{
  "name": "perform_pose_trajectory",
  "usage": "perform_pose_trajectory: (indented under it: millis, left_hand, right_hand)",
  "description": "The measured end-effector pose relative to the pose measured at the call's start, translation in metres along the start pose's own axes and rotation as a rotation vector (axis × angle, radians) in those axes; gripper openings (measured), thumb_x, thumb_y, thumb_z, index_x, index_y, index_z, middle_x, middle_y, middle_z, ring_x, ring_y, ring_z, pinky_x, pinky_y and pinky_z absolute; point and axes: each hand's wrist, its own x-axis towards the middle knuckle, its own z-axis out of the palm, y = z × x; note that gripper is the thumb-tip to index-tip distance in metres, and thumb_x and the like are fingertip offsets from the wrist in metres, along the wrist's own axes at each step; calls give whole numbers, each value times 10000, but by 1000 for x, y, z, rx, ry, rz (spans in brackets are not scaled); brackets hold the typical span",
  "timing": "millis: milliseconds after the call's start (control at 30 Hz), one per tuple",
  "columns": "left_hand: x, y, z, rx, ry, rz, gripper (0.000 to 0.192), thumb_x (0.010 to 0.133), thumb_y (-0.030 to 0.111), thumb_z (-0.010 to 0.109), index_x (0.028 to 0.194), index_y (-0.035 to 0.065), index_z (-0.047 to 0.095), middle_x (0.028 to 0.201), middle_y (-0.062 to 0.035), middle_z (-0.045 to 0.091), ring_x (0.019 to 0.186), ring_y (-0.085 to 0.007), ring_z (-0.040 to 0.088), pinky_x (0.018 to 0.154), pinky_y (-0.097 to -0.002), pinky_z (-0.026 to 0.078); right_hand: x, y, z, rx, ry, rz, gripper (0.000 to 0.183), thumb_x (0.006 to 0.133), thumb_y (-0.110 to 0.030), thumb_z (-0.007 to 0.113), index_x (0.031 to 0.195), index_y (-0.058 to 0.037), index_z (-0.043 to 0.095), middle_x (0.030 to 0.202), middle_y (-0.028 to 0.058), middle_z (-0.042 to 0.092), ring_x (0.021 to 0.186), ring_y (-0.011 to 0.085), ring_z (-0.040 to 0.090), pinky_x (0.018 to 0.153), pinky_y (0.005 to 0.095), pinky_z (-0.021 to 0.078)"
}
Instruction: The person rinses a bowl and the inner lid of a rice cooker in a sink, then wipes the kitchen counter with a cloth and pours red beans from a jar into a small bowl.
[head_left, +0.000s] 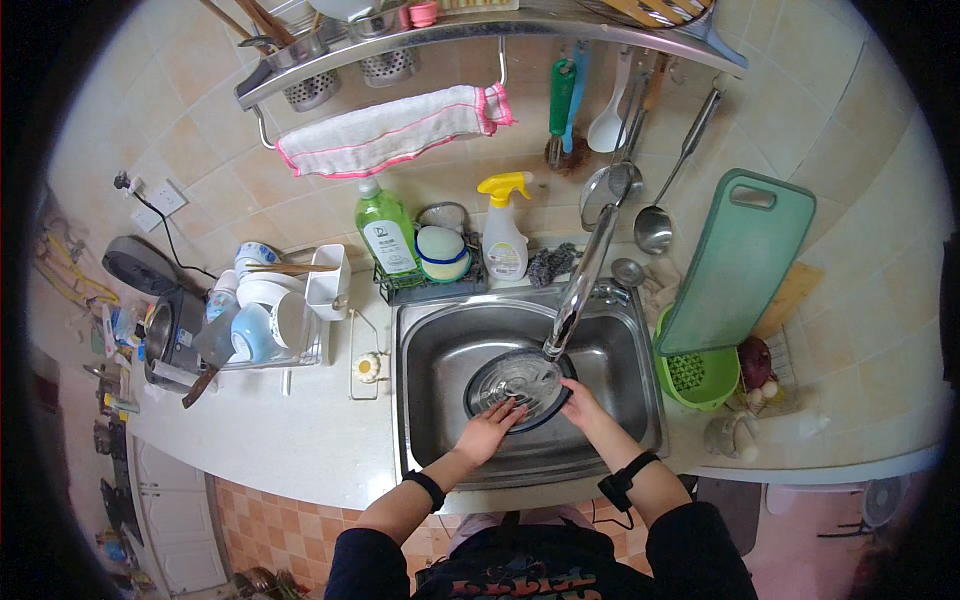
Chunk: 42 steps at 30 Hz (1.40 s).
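Observation:
A round glass pot lid (499, 373) with a dark rim is tilted inside the stainless steel sink (442, 330). My right hand (583, 403) grips the lid's rim on its right side. My left hand (486, 429) lies against the near part of the glass, fingers spread a little. Above the lid hangs the chrome faucet (587, 296), its spout end close to the far rim. The glass looks wet, with water on it below the spout. Part of the near rim is hidden behind my left hand.
Left of the sink stands a dish rack (319, 356) with bowls, near a knife (206, 371). Behind are a green detergent bottle (386, 236) and a spray bottle (505, 232). To the right, a green cutting board (739, 262) leans above a green basket (701, 386).

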Motion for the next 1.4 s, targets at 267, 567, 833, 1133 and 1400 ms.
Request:
perform_pose_trajectory:
  millis: [267, 567, 833, 1133, 1400]
  left_hand:
    - [-2, -32, 12, -181, -31, -150, 629, 820, 379, 500, 1312, 72, 255, 1363, -153, 248, 1260, -306, 232, 1030, -400, 212]
    - [5, -68, 46, -813, 342, -877, 715, 799, 308, 579, 1276, -72, 205, 1211, -262, 386, 1105, -339, 405, 924, -383, 332]
    - [-20, -89, 21, -1614, 468, -1009, 176, 866, 243, 507, 902, 72, 535, 836, -6, 578, 707, -102, 540, 591, -252, 427]
    - [8, -63, -38, -1321, 296, -911, 187, 850, 217, 541, 975, 77, 534, 779, 12, 584, 683, -80, 549, 579, -256, 445]
    - [2, -70, 1, -1597, 178, -968, 208, 856, 256, 534, 1007, 113, 520, 833, 38, 568, 691, -68, 512, 580, -232, 394]
  right_hand:
    - [-30, -20, -23, 63, -10, -130, 274, 820, -158, 553, 1045, -8, 513, 988, 100, 593, 897, 211, 577, 846, 328, 440]
    - [-25, 2, -5, 112, -63, -31, 284, 814, -161, 577, 1058, -32, 516, 1023, 72, 581, 944, 189, 554, 843, 328, 433]
    - [-4, 21, 16, -474, -4, -87, 419, 748, -296, 654, 1049, -35, 525, 1000, 58, 579, 928, 172, 555, 802, 318, 442]
    - [32, 26, -1, -732, 180, -61, 613, 638, -394, 725, 1074, -17, 518, 1024, 114, 570, 940, 204, 553, 739, 341, 457]
    - [-10, -13, 0, -556, 32, -99, 456, 709, -247, 704, 1059, -19, 520, 921, 62, 600, 824, 149, 567, 729, 274, 443]
